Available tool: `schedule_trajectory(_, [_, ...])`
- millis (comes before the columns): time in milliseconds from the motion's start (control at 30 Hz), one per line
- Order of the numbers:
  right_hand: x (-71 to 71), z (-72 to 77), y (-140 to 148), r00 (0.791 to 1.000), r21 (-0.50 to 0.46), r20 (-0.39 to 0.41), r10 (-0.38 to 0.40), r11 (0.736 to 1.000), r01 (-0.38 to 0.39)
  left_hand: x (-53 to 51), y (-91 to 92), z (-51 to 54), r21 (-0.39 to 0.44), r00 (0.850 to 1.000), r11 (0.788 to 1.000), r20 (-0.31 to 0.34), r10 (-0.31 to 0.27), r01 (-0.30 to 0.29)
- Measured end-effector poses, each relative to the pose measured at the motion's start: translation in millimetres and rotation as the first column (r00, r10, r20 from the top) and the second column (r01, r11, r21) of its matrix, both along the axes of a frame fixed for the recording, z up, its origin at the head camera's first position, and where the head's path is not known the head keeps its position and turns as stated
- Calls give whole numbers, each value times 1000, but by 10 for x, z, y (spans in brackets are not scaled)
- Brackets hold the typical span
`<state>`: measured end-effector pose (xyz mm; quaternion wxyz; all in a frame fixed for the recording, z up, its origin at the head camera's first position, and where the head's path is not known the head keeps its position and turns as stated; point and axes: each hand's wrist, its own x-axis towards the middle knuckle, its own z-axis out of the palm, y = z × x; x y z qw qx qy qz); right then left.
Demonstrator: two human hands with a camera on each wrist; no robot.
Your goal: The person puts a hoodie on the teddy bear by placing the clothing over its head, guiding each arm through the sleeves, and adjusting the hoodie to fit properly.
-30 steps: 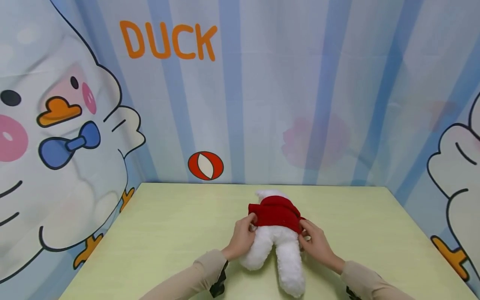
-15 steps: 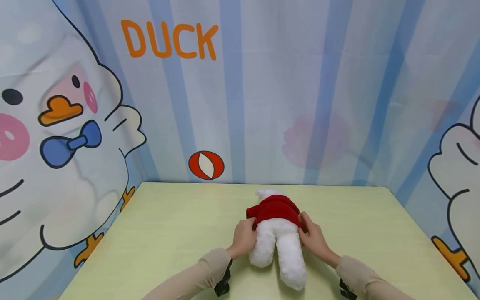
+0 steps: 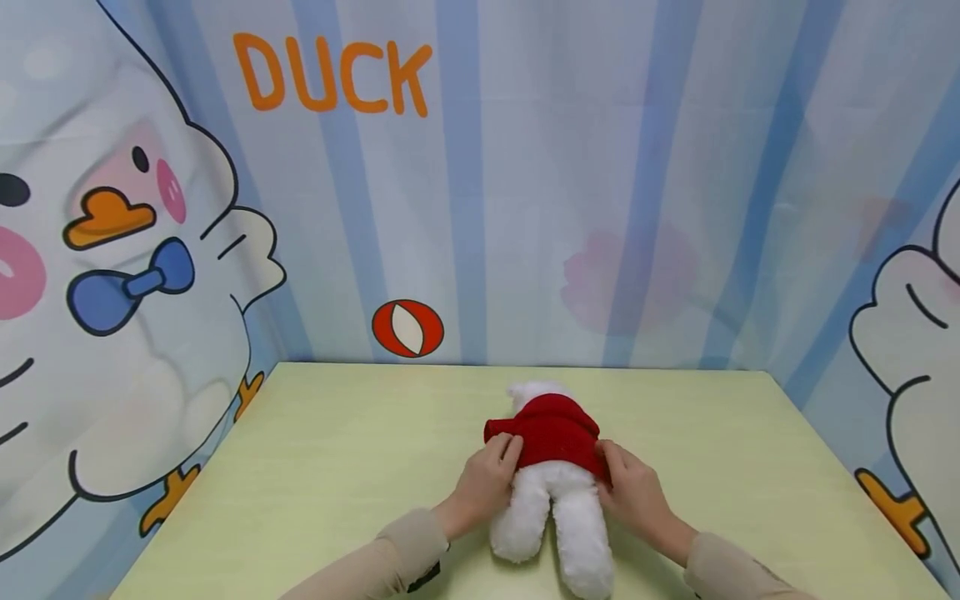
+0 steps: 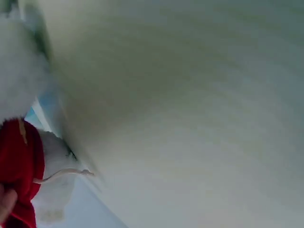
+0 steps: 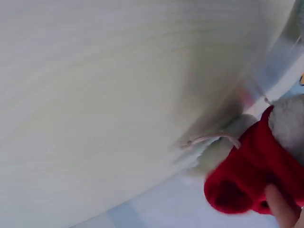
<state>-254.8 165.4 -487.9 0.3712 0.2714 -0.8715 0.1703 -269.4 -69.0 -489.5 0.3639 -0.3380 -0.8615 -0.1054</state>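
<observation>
A white plush toy point(image 3: 586, 533) in a red top point(image 3: 558, 432) lies on the table, legs toward the near edge. The left hand point(image 3: 483, 483) pinches the top's left lower edge in the head view. At the right lower edge, the right hand point(image 3: 637, 492) grips the red cloth between thumb and fingers. Both wrist views show a fingertip on the red top point(image 4: 19, 161), and in the right one a sleeve opening of the top point(image 5: 247, 175) faces the camera. Light cords hang from the top. The toy's face is hidden in the head view.
The pale yellow-green table point(image 3: 360, 433) reaches back to a blue striped curtain point(image 3: 517, 167), printed with cartoon ducks and the word DUCK. More of the curtain hangs at both sides of the table.
The top's hem rose with the hands, then came back down over the white body. The left hand's fingers now lie further over the cloth. The toy's legs have shifted slightly.
</observation>
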Motion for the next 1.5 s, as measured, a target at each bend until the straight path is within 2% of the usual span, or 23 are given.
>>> schedule_trajectory(33, [10, 5, -10, 999, 13, -40, 29, 1000, -28, 6, -19, 8, -57, 996, 998, -80, -34, 30])
schedule_trajectory(67, [18, 11, -18, 996, 22, -62, 64, 998, -63, 14, -34, 20, -100, 989, 993, -124, -74, 61])
schedule_trajectory(133, [28, 14, -30, 992, 36, -57, 111, 993, -109, 29, -55, 45, -146, 982, 983, -137, -128, 108])
schedule_trajectory(267, [47, 8, -37, 990, 72, -29, 138, 988, -135, 53, -67, 99, -171, 988, 978, -72, -134, 120])
schedule_trajectory(333, [46, 5, -47, 992, 114, -57, 113, 988, -106, 60, -59, 138, -149, 991, 981, -20, -129, 125])
schedule_trajectory(467, [24, 51, -107, 978, 183, -198, 63, 983, -26, 58, -22, 266, -28, 983, 988, 112, -147, 151])
schedule_trajectory(567, [4, 109, -166, 951, 214, -296, 85, 977, -20, 55, 8, 350, -23, 983, 993, 144, -111, 115])
schedule_trajectory(600, [2, 126, -181, 943, 225, -318, 98, 974, -25, 55, 16, 365, -51, 987, 994, 136, -85, 93])
schedule_trajectory(667, [1, 155, -199, 931, 258, -341, 133, 965, -44, 74, 31, 387, -148, 997, 988, 69, -28, 38])
schedule_trajectory(733, [7, 171, -191, 931, 299, -328, 161, 952, -59, 103, 46, 400, -270, 999, 963, -38, 12, -22])
schedule_trajectory(767, [17, 177, -179, 938, 317, -298, 179, 945, -80, 122, 51, 402, -328, 997, 944, -76, 21, -45])
schedule_trajectory(833, [36, 171, -139, 950, 353, -215, 228, 925, -142, 167, 50, 404, -418, 995, 907, -99, 7, -48])
schedule_trajectory(900, [65, 151, -95, 952, 387, -119, 281, 896, -216, 213, 32, 394, -480, 1000, 877, -2, -26, 22])
schedule_trajectory(933, [78, 135, -77, 948, 402, -79, 308, 880, -253, 235, 15, 382, -490, 996, 869, 80, -40, 74])
schedule_trajectory(967, [88, 114, -64, 942, 419, -56, 330, 864, -278, 254, -2, 368, -483, 985, 866, 162, -53, 126])
schedule_trajectory(1000, [95, 90, -57, 935, 429, -55, 350, 854, -294, 272, -22, 357, -470, 973, 867, 222, -63, 163])
schedule_trajectory(1067, [105, 51, -56, 926, 435, -90, 366, 851, -294, 297, -53, 334, -456, 961, 869, 268, -69, 190])
schedule_trajectory(1133, [105, 24, -74, 918, 400, -150, 367, 872, -283, 310, -72, 318, -446, 973, 879, 219, -76, 169])
schedule_trajectory(1200, [98, 19, -98, 916, 346, -187, 354, 897, -276, 315, -75, 317, -434, 990, 893, 125, -67, 115])
schedule_trajectory(1300, [81, 42, -134, 917, 303, -206, 342, 913, -273, 316, -46, 324, -417, 999, 908, 34, -31, 43])
schedule_trajectory(1400, [64, 66, -177, 910, 316, -216, 353, 908, -277, 313, 5, 331, -463, 1000, 886, -3, -2, 1])
schedule_trajectory(1500, [45, 72, -230, 891, 331, -233, 391, 893, -305, 305, 55, 338, -529, 1000, 848, -6, -8, 4])
